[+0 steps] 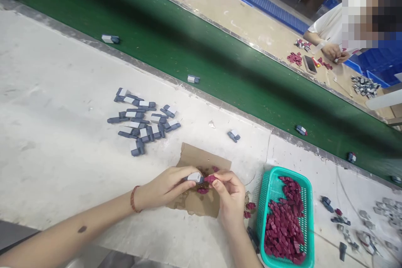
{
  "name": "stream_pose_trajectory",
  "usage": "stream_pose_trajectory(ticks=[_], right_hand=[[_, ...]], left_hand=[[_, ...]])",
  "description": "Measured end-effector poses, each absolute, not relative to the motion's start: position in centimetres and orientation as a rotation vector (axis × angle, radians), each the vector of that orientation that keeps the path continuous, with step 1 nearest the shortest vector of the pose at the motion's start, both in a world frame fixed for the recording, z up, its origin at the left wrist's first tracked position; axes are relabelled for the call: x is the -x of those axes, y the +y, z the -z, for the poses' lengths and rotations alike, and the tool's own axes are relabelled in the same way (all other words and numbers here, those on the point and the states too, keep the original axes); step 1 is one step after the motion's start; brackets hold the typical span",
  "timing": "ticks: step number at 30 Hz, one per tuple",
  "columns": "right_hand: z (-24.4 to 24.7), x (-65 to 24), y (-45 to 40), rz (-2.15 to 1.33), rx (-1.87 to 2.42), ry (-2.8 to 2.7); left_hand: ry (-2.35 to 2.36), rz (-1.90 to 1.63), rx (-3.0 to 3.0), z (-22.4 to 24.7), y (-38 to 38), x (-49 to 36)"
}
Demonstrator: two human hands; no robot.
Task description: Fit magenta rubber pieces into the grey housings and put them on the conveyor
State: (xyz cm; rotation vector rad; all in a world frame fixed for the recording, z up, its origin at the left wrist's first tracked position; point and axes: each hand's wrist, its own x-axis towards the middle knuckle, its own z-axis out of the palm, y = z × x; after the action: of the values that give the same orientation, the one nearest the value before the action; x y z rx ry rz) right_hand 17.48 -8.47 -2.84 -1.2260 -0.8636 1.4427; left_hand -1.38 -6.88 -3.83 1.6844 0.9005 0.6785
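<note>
My left hand (171,186) pinches a grey and dark-blue plastic part (195,177), its light face turned up. In the fingers of my right hand (228,190) is a small maroon plastic piece (210,179), which meets the dark end of the grey part; whether they are joined I cannot tell. Both hands are over a stained brown cardboard sheet (201,207), where a few more maroon pieces (202,191) lie. To the right stands a turquoise basket (310,217) holding a heap of maroon pieces (284,226).
A pile of grey and dark-blue parts (144,119) lies left of the cardboard, with a single one (233,135) farther right. Beyond the table edge a green conveyor belt (157,46) carries several parts. Loose grey pieces (389,211) lie far right. A co-worker (329,25) handles small parts across the belt.
</note>
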Motion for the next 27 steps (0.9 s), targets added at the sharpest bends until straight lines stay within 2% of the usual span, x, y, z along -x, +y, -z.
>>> stream_pose_trajectory(ticks=[8,19,27], right_hand=[[2.8,-16.8,-8.7,-1.411,1.243,-0.957],[0.7,-18.3,-8.1,-1.187,1.284,-1.634],[-1.0,-18.4,-9.5,-1.04,1.315,-1.749]], left_hand=[[0.852,-0.675,-1.735,4.2,-7.1,1.3],[0.832,-0.635,-1.877,3.9,-7.0,1.3],[0.855,-0.564,-1.946,2.3,-7.4,0.8]])
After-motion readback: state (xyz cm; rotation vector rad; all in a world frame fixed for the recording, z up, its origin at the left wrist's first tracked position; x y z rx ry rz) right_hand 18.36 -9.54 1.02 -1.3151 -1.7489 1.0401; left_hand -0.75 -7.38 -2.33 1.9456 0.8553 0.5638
